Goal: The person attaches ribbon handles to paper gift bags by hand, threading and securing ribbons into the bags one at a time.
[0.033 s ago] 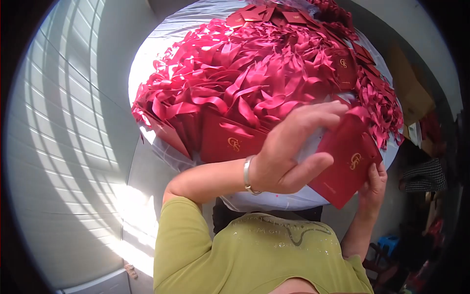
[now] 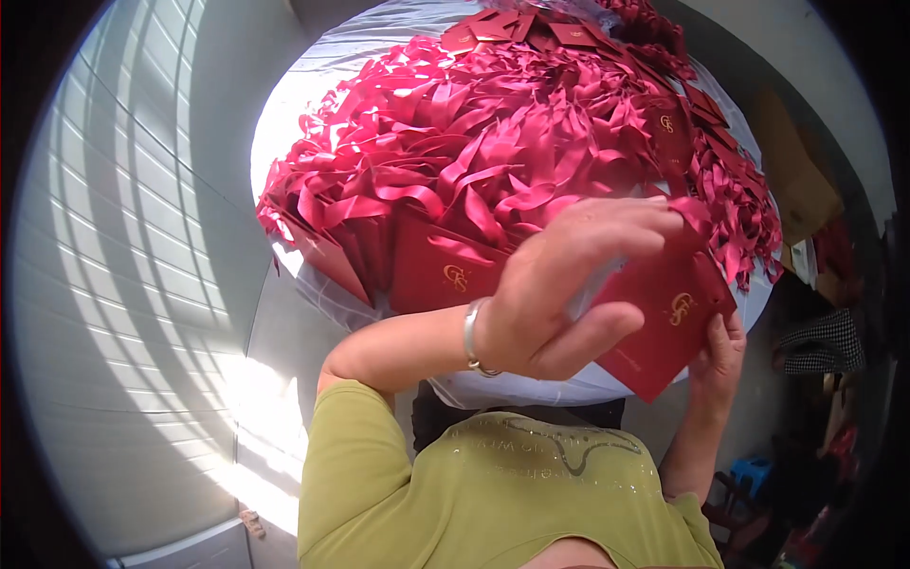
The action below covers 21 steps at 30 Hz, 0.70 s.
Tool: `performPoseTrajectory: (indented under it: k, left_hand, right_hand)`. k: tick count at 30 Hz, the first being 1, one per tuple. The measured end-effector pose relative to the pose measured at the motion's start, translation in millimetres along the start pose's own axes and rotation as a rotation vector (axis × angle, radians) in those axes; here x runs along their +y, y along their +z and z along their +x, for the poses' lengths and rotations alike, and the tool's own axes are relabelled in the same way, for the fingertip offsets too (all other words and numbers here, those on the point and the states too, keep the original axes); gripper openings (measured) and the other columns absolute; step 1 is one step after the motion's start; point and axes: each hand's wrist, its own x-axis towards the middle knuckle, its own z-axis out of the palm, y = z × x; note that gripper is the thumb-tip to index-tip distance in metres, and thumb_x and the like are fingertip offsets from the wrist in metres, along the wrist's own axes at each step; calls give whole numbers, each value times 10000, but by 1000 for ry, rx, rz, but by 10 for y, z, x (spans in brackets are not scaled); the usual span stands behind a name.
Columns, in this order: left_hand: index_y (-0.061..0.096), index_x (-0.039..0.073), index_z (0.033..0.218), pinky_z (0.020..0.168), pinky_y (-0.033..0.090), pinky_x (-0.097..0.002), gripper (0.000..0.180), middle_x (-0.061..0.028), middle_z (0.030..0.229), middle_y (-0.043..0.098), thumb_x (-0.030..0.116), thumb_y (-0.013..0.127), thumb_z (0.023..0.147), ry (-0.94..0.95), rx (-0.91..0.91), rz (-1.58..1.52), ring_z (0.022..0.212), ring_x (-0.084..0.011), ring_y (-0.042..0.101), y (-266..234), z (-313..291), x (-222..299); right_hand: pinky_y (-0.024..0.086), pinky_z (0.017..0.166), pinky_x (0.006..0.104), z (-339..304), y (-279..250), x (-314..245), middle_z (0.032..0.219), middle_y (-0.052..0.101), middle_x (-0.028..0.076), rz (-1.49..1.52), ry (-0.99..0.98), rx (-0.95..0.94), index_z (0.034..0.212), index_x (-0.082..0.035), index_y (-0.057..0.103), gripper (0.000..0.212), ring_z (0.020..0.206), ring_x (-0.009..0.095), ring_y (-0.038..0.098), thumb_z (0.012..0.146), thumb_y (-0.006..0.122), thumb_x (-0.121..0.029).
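My right hand [image 2: 725,349] pinches the right edge of a dark red paper gift bag [image 2: 664,332] with a gold emblem, its thumb on the front. The bag is tilted, one corner pointing down over the table's near edge. At its top loops a red satin ribbon handle [image 2: 692,216]. My left hand [image 2: 555,289], with a silver bangle [image 2: 471,337] on the wrist, is held over the left part of the bag. Its thumb stands apart from the stretched fingers, and nothing shows between them. Whether the fingertips touch the ribbon I cannot tell.
Several similar red bags [image 2: 445,275] with ribbon handles [image 2: 531,133] cover a round table under a white cloth [image 2: 332,47]. Beyond the table's right side stand a cardboard box [image 2: 801,180] and a blue stool [image 2: 751,471]. A pale panelled wall [image 2: 123,284] rises on the left.
My left hand has shifted very slightly, and the bag in my right hand has tilted and moved a little to the left.
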Motion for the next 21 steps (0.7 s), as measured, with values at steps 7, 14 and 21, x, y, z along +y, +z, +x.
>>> performPoseTrajectory:
  k: [7,14,21]
  left_hand:
    - [603,76,1152,849,522,-486,550,-189,803,734,570,388,1045,1,130,229,802,-360,726,-597,120,538]
    - [570,-27,1078,777,569,-444,306,-181,790,706,268,490,1076,-134,613,424,750,-299,701,-817,-715,874]
    - [636,-25,1037,731,569,-270,95,-106,854,732,-37,620,944,-716,767,756,767,-150,701,-389,-1619,1093]
  right_hand:
    - [396,475,195,81,920,238,909,715,61,-248,77,-101,1210,14,636,278,573,68,553,958,674,-100]
    - [488,588,203,202,1538,447,871,690,24,-367,-35,-323,1069,11,689,224,695,74,618,866,776,-27]
    - [560,646,250,118,1494,714,892,641,62,-493,-108,-399,1108,7,615,379,747,111,651,787,816,-3]
